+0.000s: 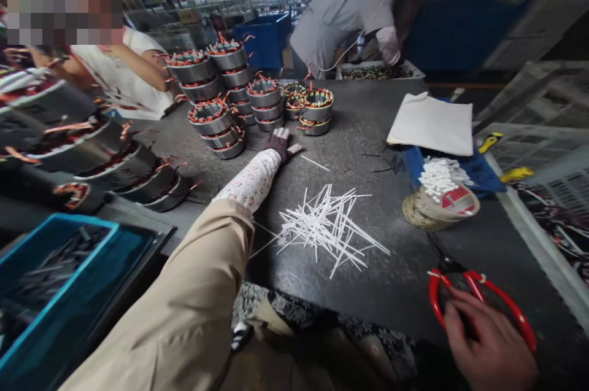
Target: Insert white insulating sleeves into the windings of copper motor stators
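My left hand (278, 144), in a dark glove with pale fingertips, reaches forward onto the dark table (368, 133). Its fingers are spread, just in front of a stack of motor stators (265, 102) with copper windings. Another stator stack (316, 110) stands to its right. Bare and low at the right, my right hand (490, 336) has its fingers curled round the handles of red-handled scissors (476, 283), whose dark blades point away from me. Between my hands lies a loose pile of thin white sticks (326, 225); one stick lies apart near my left hand.
Taller stator stacks (133, 158) stand at left above a blue bin (59, 280) of dark pieces. On the right are a roll (430, 213) topped with short white pieces, a blue tray (488, 176) and a white pad (432, 121). Two people (340, 16) are across the table.
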The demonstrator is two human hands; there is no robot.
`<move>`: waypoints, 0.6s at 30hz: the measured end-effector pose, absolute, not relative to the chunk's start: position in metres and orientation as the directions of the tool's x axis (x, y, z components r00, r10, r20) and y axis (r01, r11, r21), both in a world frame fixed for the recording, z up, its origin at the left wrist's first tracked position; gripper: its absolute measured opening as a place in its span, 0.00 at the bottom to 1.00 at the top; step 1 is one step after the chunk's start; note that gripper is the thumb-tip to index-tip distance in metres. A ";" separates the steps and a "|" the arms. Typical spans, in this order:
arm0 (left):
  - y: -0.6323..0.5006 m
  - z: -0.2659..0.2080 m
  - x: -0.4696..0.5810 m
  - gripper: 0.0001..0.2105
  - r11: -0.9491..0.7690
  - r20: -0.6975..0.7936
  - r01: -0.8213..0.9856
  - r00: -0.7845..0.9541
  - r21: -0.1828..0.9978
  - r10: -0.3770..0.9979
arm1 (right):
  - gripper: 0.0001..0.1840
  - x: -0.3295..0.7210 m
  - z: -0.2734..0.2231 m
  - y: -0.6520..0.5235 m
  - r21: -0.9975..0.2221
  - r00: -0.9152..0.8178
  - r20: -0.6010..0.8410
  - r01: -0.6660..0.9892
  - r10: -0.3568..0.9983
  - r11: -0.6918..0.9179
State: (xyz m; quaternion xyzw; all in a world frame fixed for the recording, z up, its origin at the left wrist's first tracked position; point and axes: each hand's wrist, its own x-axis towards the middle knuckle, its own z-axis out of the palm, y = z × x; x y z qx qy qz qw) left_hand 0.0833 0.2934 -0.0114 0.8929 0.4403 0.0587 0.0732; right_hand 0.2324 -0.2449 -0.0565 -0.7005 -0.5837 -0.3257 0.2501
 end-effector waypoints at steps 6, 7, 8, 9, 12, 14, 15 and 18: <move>0.331 -0.018 0.102 0.45 -0.581 -0.008 0.793 0.592 0.183 0.806 | 0.06 0.234 -0.057 -0.250 0.019 0.133 0.689 0.979 0.712 -0.201; 0.333 -0.019 0.103 0.44 -0.596 -0.012 0.783 0.607 0.178 0.795 | 0.05 0.235 -0.058 -0.252 0.014 0.134 0.681 0.981 0.720 -0.196; 0.333 -0.019 0.103 0.44 -0.611 -0.016 0.773 0.622 0.174 0.783 | 0.05 0.237 -0.060 -0.254 0.006 0.138 0.669 0.982 0.730 -0.191; 0.331 -0.021 0.102 0.43 -0.625 -0.021 0.762 0.637 0.169 0.771 | 0.05 0.239 -0.061 -0.256 -0.004 0.145 0.657 0.982 0.740 -0.188; 0.318 -0.028 0.092 0.42 -0.670 -0.045 0.726 0.682 0.156 0.730 | 0.06 0.243 -0.067 -0.258 -0.040 0.173 0.633 0.981 0.755 -0.190; 0.305 -0.034 0.085 0.40 -0.724 -0.043 0.669 0.739 0.168 0.673 | 0.03 0.243 -0.069 -0.258 -0.063 0.198 0.653 0.976 0.731 -0.208; 0.299 -0.037 0.082 0.39 -0.756 -0.034 0.625 0.774 0.192 0.632 | 0.03 0.241 -0.069 -0.257 -0.078 0.224 0.671 0.969 0.707 -0.233; 0.281 -0.040 0.080 0.36 -0.843 -0.003 0.457 0.879 0.282 0.476 | 0.03 0.236 -0.068 -0.252 -0.124 0.296 0.710 0.946 0.639 -0.300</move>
